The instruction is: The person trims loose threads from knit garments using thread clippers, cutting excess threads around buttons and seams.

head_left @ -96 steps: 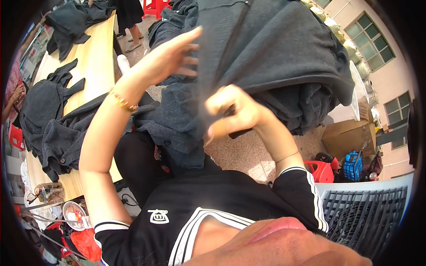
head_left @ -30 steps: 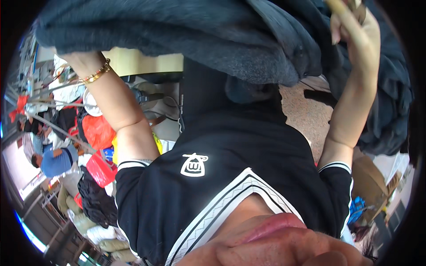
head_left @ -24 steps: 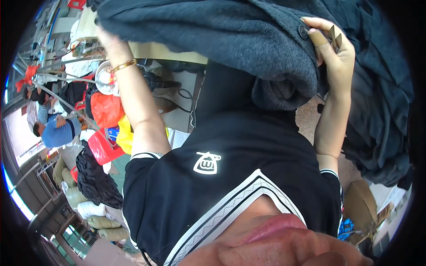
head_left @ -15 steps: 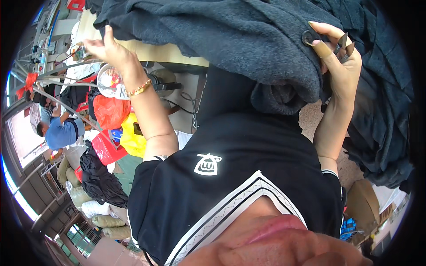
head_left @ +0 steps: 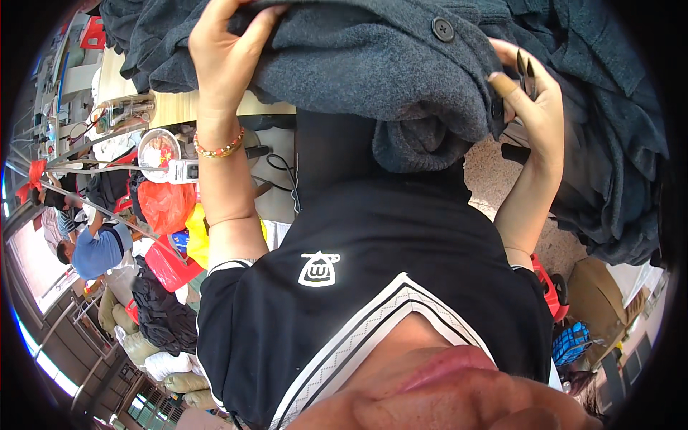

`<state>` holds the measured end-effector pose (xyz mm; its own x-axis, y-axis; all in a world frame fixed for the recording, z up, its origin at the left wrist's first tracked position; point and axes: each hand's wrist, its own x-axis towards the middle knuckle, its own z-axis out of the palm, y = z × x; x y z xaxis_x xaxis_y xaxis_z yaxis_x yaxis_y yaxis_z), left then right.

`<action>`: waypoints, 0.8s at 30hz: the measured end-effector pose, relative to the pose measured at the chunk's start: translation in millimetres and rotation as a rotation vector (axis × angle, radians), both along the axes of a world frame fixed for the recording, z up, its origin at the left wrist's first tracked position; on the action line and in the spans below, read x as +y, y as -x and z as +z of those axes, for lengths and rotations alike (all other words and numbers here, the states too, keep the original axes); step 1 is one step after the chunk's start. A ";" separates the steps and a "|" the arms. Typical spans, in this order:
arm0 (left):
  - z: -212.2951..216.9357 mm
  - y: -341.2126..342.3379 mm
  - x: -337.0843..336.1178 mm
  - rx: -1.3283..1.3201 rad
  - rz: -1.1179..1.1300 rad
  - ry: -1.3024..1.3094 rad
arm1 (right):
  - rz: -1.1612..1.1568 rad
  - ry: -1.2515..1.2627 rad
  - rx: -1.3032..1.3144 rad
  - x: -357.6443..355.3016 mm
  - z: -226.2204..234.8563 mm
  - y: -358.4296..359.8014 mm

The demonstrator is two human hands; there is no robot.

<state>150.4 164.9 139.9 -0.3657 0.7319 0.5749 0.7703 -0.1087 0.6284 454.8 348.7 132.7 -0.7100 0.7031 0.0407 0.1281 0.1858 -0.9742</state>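
A dark grey knit cardigan (head_left: 337, 72) lies bunched across the work table and over my lap, its lower part rolled into a fold. One round button (head_left: 443, 29) shows on its front edge. My left hand (head_left: 228, 54) pinches the cloth at the upper left, thumb against fingers. At the right, my right hand (head_left: 536, 100) grips the button edge between its tan-covered thumb and fingers. Small dark thread snips (head_left: 526, 74) are also tucked in that hand, their two blades pointing up and apart. The fingertips behind the cloth are partly hidden.
More dark grey cloth (head_left: 609, 158) hangs at the right. Left of the pale table (head_left: 175, 106) stand a clear round tub (head_left: 159, 152), an orange-red bag (head_left: 165, 204) and a red bag (head_left: 168, 264). A person in blue (head_left: 100, 251) is farther left. A blue basket (head_left: 571, 342) sits lower right.
My left hand has come rightward from above the table, where it was open, and has taken hold of the cloth. The cardigan and my right hand have shifted a little left.
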 end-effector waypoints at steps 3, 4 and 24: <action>2.1 -0.9 -3.0 0.057 0.036 -0.231 | 0.018 -0.001 -0.099 6.6 -3.0 -13.3; 6.4 -2.6 -5.6 0.061 0.047 -0.309 | 0.044 -0.020 -0.036 7.3 -3.4 -12.7; -22.7 80.6 -52.8 -0.281 0.321 -0.533 | 0.443 0.042 -0.038 -6.6 69.3 74.3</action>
